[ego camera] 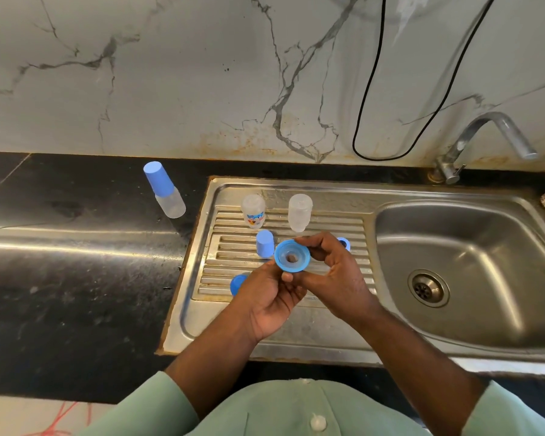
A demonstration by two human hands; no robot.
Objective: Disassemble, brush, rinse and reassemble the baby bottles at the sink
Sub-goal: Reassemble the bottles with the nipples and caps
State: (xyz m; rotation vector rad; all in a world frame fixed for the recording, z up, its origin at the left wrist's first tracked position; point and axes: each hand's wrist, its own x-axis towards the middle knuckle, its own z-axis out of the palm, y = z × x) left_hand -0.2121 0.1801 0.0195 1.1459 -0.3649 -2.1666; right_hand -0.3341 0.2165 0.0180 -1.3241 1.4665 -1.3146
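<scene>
Both hands hold a blue screw collar [292, 256] with a clear teat seated in it, above the ribbed drainboard [312, 322]. My left hand [269, 298] supports it from below with fingers curled at its lower edge. My right hand [331, 272] pinches its upper right rim. Two clear bottle bodies stand upside down on the drainboard, one printed [253, 211] and one plain [300, 212]. A blue cap [264, 243] stands just left of the collar. Another blue part [238, 284] lies behind my left hand, and a blue collar [344, 243] peeks out behind my right hand.
A capped whole bottle [164, 190] stands on the black counter [76, 278] left of the sink. The steel basin [466, 272] with its drain is on the right, with the tap [485, 136] behind it. A black cable [368, 121] hangs on the marble wall.
</scene>
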